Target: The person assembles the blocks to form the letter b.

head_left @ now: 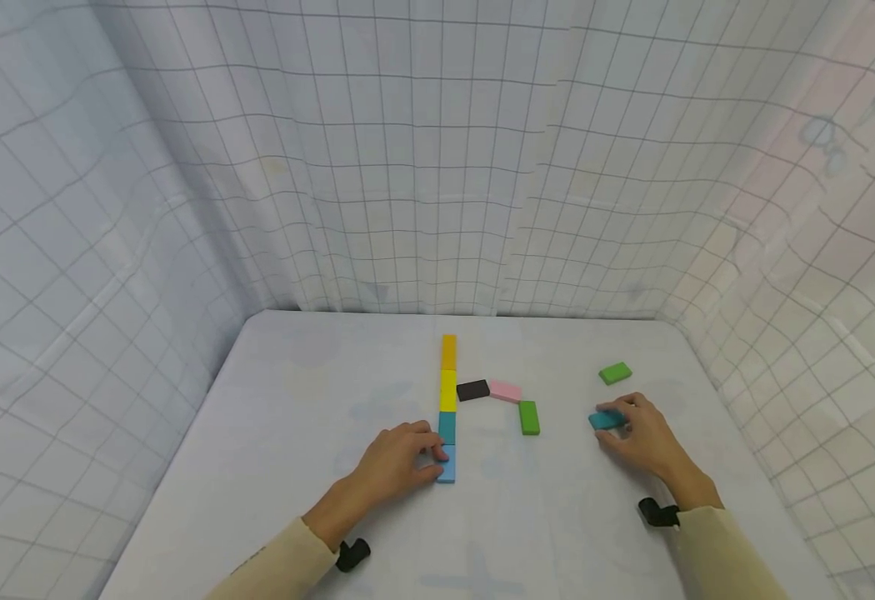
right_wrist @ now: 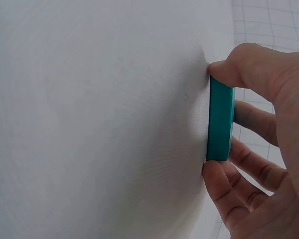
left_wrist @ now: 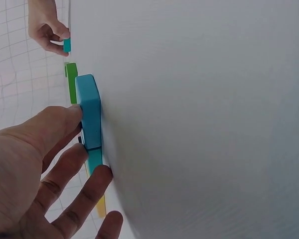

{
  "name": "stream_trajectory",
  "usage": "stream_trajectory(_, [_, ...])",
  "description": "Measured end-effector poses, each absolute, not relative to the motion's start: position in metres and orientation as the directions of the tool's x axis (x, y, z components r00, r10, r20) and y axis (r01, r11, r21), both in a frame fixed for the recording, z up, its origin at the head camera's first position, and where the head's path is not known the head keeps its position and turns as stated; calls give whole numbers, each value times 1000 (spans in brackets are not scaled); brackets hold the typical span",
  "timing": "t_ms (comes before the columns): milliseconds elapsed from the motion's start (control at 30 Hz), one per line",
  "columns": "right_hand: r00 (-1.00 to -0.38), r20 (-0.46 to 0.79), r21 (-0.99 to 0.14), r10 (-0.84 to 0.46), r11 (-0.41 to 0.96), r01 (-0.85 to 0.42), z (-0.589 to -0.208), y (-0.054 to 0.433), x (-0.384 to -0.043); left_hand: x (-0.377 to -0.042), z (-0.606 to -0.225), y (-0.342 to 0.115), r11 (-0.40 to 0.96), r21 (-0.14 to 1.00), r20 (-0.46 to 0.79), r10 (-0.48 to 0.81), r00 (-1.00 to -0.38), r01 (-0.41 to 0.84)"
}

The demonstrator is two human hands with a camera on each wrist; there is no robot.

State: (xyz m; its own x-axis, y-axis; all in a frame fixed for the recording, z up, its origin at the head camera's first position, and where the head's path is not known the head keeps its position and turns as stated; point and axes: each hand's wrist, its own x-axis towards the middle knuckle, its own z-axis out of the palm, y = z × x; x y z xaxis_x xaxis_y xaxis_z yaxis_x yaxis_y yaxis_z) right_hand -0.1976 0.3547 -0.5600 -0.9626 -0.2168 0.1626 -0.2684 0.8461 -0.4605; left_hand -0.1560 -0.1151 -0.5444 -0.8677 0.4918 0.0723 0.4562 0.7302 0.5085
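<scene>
My left hand (head_left: 400, 458) has its thumb and fingertips on a light blue block (head_left: 448, 473), gripping it at the near end of a straight column. Beyond it in that column lie a teal block (head_left: 447, 428), a yellow block (head_left: 448, 392) and an orange-yellow block (head_left: 448, 352), end to end. Over on the right side of the table, my right hand (head_left: 643, 442) pinches another teal block (right_wrist: 220, 119) between thumb and fingers. In the right wrist view this block stands close against the white surface, thumb at one end and a fingertip at the other.
A black block (head_left: 472, 390) sits beside the yellow one, followed by a pink block (head_left: 506, 391) and a green block (head_left: 529, 418) in a bent chain. Another green block (head_left: 615, 373) lies beyond my right hand. Gridded white curtains (head_left: 437, 167) enclose the white table (head_left: 295, 392).
</scene>
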Motion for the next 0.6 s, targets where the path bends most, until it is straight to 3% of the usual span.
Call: stream_trajectory(600, [-952, 206, -468, -226, 832, -298, -559, 343, -196, -154, -542, -113, 747, 517, 41, 467, -883, 419])
